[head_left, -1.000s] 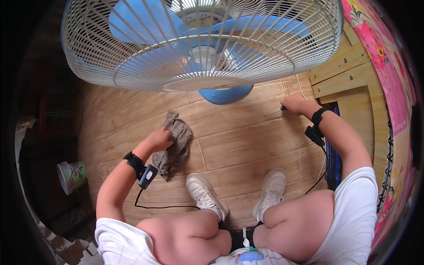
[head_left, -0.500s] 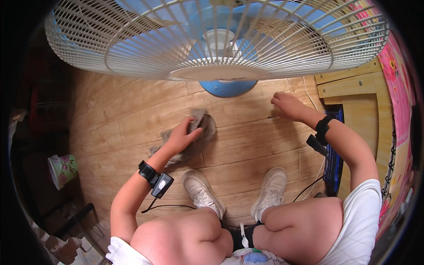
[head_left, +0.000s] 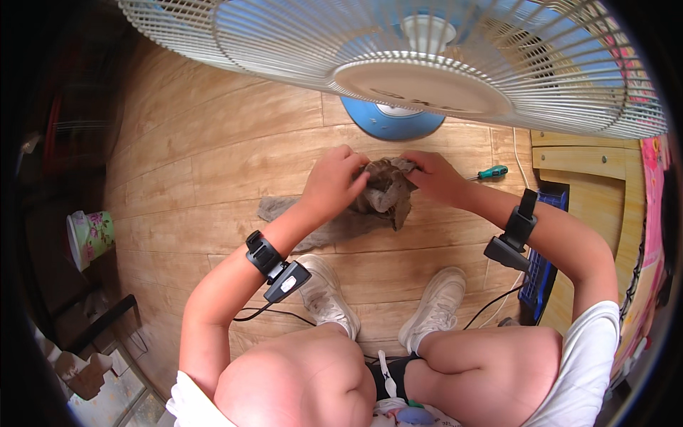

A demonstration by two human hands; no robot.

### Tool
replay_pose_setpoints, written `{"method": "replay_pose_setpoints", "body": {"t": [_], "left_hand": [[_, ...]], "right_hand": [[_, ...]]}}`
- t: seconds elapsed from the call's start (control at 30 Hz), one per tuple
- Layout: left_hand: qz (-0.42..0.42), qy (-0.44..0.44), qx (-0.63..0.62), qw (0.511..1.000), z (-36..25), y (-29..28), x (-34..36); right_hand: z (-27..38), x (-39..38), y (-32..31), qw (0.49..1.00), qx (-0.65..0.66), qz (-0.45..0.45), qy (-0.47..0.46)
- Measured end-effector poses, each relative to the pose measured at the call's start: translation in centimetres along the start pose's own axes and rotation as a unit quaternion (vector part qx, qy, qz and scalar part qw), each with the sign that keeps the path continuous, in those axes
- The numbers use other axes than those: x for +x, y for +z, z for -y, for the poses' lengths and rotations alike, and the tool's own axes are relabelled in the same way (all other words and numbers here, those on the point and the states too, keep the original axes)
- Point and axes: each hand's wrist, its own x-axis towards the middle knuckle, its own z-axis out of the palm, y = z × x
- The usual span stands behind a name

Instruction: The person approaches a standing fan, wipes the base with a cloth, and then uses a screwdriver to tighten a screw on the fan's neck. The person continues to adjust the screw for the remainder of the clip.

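Observation:
A crumpled grey-brown cloth point(head_left: 388, 196) lies on the wooden floor, bunched up at its right end and spread flatter toward the left. My left hand point(head_left: 336, 181) is on the left side of the bunched part, its fingers curled against the fabric. From the other side my right hand point(head_left: 430, 176) pinches the upper right edge of the same cloth. Just beyond my right wrist a screwdriver with a teal handle point(head_left: 492, 172) rests on the floor, its shaft partly hidden by my arm.
A large fan with a white wire grille point(head_left: 420, 78) and blue base point(head_left: 391, 122) stands in front. At right are a wooden cabinet point(head_left: 580, 158), a blue crate point(head_left: 544, 249) and a white cable. A floral paper bin point(head_left: 92, 236) sits at left. My shoes point(head_left: 434, 306) are near.
My right hand has moved left onto the cloth, leaving the screwdriver on the floor. My left hand has shifted right, and the cloth's right part is now gathered between both hands.

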Motion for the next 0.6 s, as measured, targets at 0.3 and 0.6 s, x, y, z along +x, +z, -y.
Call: {"method": "replay_pose_setpoints", "body": {"t": [0.3,0.6], "left_hand": [[-0.025,-0.175,-0.025,0.984,2.9,1.4,1.6],[-0.077,-0.03,-0.005,0.997,6.4,5.1,5.2]], "right_hand": [[0.5,0.2,1.7,0.994,0.103,-0.012,-0.04],[-1.1,2.6,2.1,1.0,0.004,0.011,0.006]]}}
